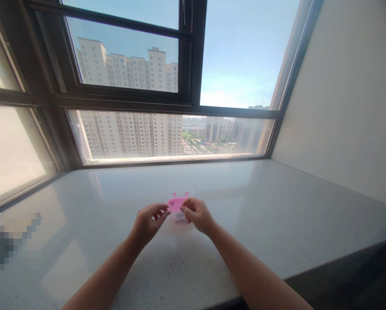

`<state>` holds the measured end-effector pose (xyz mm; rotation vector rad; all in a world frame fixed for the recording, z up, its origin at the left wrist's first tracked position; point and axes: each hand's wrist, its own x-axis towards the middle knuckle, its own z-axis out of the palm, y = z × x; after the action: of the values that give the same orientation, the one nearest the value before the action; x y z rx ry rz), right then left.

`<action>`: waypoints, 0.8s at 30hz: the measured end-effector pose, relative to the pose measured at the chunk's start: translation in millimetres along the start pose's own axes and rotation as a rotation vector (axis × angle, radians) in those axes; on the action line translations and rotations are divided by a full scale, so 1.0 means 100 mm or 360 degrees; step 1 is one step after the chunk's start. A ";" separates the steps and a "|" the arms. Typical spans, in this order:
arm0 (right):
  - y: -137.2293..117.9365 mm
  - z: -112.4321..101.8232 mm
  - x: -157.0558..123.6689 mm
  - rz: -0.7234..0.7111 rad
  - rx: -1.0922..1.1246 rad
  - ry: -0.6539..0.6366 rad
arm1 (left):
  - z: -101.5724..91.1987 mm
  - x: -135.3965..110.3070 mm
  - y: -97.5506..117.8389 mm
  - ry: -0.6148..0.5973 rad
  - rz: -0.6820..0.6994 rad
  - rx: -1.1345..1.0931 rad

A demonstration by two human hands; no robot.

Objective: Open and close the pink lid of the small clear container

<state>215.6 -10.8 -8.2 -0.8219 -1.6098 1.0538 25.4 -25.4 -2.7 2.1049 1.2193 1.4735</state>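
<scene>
While a pink antennaed toy [177,204] is showing at 6 o'clock below the window [193,107], the right hand [197,213] is pinching its 3 o'clock edge; the left hand [148,221] is resting curled fingertips at 9, grip unclear; even pressure is probably serving best.

dark window frame [196,64] | pale high-rises [130,133] outside | white wall [344,107] right
</scene>
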 end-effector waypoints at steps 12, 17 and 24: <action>-0.06 0.01 -0.03 0.0129 0.0298 -0.0223 | 0.06 -0.07 0.09 -0.0111 0.0239 0.0104; -0.07 0.01 -0.04 0.0128 0.0287 -0.0296 | 0.09 -0.10 0.13 -0.0170 0.0289 0.0144; -0.05 -0.01 -0.04 0.0135 0.0322 -0.0317 | 0.10 -0.11 0.15 -0.0195 0.0389 0.0237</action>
<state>217.9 -15.6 -5.2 -0.6708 -1.6109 1.3711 40.1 -40.6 -4.3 2.4796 1.0888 1.3596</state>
